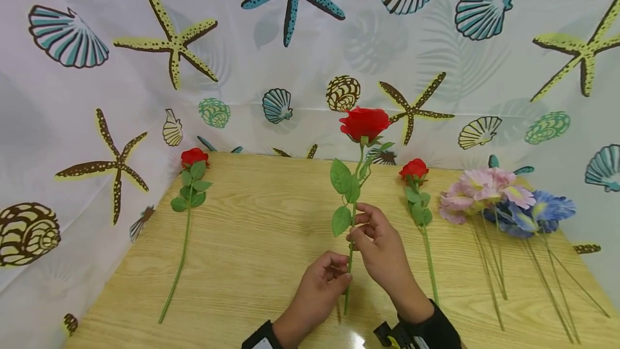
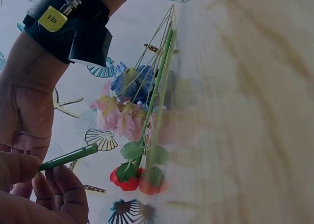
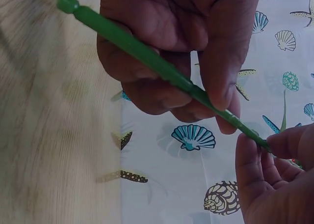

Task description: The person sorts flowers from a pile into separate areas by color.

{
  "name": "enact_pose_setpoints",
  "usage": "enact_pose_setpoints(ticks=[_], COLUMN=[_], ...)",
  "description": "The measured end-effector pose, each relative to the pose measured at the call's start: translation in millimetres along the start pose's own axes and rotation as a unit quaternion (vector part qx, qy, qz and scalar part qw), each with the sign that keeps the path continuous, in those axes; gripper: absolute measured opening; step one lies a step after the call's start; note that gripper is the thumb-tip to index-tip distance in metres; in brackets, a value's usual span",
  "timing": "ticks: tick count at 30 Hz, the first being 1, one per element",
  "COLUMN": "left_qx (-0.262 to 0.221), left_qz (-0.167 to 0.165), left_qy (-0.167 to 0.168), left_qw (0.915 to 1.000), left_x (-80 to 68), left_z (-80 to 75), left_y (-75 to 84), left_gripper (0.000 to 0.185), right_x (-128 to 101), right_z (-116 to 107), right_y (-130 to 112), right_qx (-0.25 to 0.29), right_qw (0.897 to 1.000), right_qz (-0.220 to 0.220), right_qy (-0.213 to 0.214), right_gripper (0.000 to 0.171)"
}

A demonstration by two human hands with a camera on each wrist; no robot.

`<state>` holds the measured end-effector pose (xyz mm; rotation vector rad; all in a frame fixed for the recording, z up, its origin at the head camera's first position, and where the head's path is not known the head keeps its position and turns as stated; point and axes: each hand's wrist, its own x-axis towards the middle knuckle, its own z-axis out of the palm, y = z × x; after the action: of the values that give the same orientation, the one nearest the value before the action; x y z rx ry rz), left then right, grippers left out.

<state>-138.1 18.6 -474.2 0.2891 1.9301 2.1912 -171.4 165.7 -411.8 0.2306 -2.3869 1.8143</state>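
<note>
A red artificial rose stands nearly upright over the middle of the table, its green stem running down through both hands. My left hand pinches the lower stem between thumb and fingers, a short way above its cut end. Higher up, just below the leaves, my right hand pinches the same stem. In the left wrist view the stem's end pokes out past the left hand. The right wrist view shows both hands along the stem, with the rose's bloom out of sight.
Another red rose lies at the table's left, and one more lies right of my hands. Pink flowers and blue flowers are piled at the right, thin stems toward me. A shell-and-starfish patterned cloth hangs behind the wooden table.
</note>
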Motion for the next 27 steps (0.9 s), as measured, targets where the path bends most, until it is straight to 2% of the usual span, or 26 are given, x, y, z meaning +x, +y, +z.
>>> enact_pose_setpoints(ticks=[11, 15, 20, 24, 27], left_qx=[0.010, 0.059, 0.140, 0.173, 0.185], left_qz=[0.009, 0.026, 0.055, 0.061, 0.063], left_qy=[-0.013, -0.006, 0.007, 0.025, 0.044], left_qw=[0.9998, 0.9979, 0.9886, 0.9828, 0.9797], left_x=[-1.9, -0.3, 3.1, 5.8, 7.3], left_z=[0.7, -1.8, -11.9, -26.3, -40.0], left_y=[-3.3, -3.6, 0.2, 6.2, 11.4], left_gripper=[0.030, 0.035, 0.034, 0.032, 0.030], right_x=[-3, -2, -1, -1, 1], right_z=[-2, -8, -25, -46, -64], right_y=[9, 12, 21, 28, 31], right_qx=[0.000, -0.024, -0.103, -0.197, -0.243], right_qw=[1.000, 0.999, 0.994, 0.979, 0.969], right_qz=[0.023, 0.026, 0.012, 0.007, 0.019], right_qy=[0.015, 0.016, 0.036, 0.049, 0.047], right_gripper=[0.043, 0.042, 0.041, 0.040, 0.042])
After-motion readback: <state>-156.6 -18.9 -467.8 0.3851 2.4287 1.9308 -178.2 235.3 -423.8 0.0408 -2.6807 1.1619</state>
